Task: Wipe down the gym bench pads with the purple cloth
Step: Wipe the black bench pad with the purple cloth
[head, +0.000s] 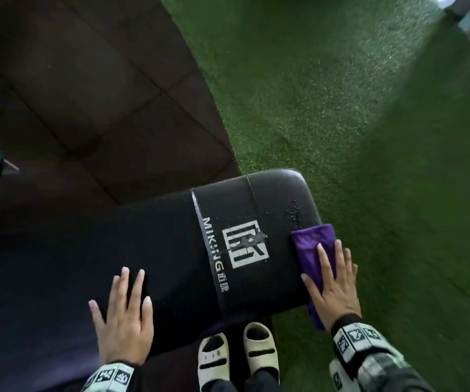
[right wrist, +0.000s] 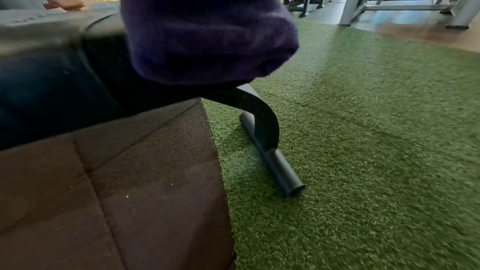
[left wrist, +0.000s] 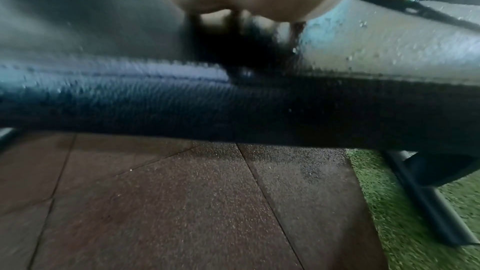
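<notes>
Floor first: green turf on our right, dark rubber tiles on our left, the seam running under the bench.

Bench pad, black, lies across our view, its rounded end out over the turf. This is the surface we are wiping. White logo printed near that end; water beads sit beyond it, so we judge that corner not yet wiped.

Left hand flat on the pad, fingers straight and spread, holding nothing. We judge it is there to brace us.

Right hand lies flat on the purple cloth, fingers straight, pressing it onto the pad's end edge. The folded cloth drapes over that edge, so it seems to catch top and side together.

Pale sandals stand close against the pad's near side.

Hard to make out: the pad's left stretch runs out of frame; the bench frame shows only as one black foot tube on the turf; the left wrist view is blurred, fingertips lost in shadow; the palm's grip on the cloth is hidden.
</notes>
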{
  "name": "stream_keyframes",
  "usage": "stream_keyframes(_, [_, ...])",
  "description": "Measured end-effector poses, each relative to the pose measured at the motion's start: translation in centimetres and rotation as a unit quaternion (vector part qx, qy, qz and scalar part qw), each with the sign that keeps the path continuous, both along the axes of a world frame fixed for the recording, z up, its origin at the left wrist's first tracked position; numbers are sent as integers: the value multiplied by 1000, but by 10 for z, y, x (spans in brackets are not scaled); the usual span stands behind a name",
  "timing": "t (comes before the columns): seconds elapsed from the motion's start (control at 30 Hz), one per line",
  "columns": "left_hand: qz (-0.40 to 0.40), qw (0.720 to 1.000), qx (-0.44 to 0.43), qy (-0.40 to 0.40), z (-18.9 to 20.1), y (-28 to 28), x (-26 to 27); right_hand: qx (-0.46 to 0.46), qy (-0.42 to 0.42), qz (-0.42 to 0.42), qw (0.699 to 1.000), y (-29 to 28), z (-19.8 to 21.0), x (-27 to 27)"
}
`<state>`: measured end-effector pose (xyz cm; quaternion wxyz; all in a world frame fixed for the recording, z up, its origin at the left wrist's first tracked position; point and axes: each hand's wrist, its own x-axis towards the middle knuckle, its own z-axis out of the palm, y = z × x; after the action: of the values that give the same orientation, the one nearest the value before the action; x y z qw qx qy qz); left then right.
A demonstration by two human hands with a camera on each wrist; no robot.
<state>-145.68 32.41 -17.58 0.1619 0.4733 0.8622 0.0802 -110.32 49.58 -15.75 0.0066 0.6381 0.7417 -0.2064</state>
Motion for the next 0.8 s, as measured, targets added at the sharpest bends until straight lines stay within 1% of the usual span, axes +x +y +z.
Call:
stream_keyframes(0.07, [17, 999, 22, 19, -5, 0, 3, 23, 15, 18, 999, 9, -9, 4])
stream_keyframes(0.13, [22, 998, 46, 38, -9, 0, 7, 45, 15, 18, 999, 19, -12, 0])
stream_keyframes(0.2, [23, 997, 58, 53, -10, -1, 9, 58, 10, 15, 998, 29, -11, -14])
stream_keyframes(0.23, [25, 996, 58, 57, -11, -2, 9, 63, 10, 29, 998, 31, -9, -24])
stream_keyframes(0.3, [28, 996, 60, 60, -11, -3, 9, 82, 20, 95, 992, 25, -7, -46])
stream_keyframes(0.37, [26, 996, 60, 58, -10, -2, 9, 93, 40, 174, 979, 3, -6, -55])
stream_keyframes(0.4, [28, 996, 60, 56, -10, -2, 9, 87, 47, 200, 975, -12, -7, -52])
stream_keyframes(0.47, [31, 996, 60, 51, -8, -1, 9, 70, 53, 214, 973, -37, -8, -30])
stream_keyframes(0.53, [32, 997, 58, 48, -8, -1, 10, 61, 60, 199, 976, -43, -9, -1])
stream_keyframes(0.63, [35, 997, 56, 44, -7, 0, 10, 56, 50, 124, 989, -23, -10, 26])
stream_keyframes(0.73, [37, 997, 59, 45, -6, 1, 11, 53, 31, 32, 998, 18, -8, 20])
stream_keyframes(0.8, [37, 996, 60, 44, -6, 0, 11, 37, 21, 5, 999, 38, -7, 2])
